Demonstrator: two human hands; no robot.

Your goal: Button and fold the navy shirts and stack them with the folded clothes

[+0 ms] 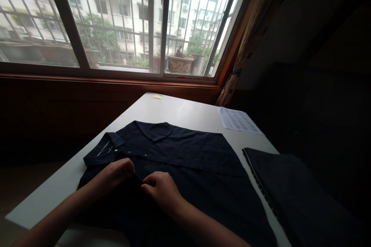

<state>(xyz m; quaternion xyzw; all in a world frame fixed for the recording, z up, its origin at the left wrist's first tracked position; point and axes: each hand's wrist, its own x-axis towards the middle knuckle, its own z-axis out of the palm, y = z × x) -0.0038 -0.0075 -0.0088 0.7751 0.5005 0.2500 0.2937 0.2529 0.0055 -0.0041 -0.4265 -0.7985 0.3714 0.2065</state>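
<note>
A dark navy button-up shirt lies spread front side up on a white table, its collar toward the left and its hem toward the right. Small light buttons show along the placket near the collar. My left hand is closed on the shirt's near front below the collar, fingertips pinching the cloth. Just to its right, my right hand pinches the same dark fabric between thumb and fingers. A bit of cloth is raised between the two hands. The near side of the shirt is deep in shadow.
Several printed paper sheets lie at the table's far right. A small yellow sticky note is at the far edge. On the right rests a folded dark cloth. Beyond the table stands a barred window with a tied curtain.
</note>
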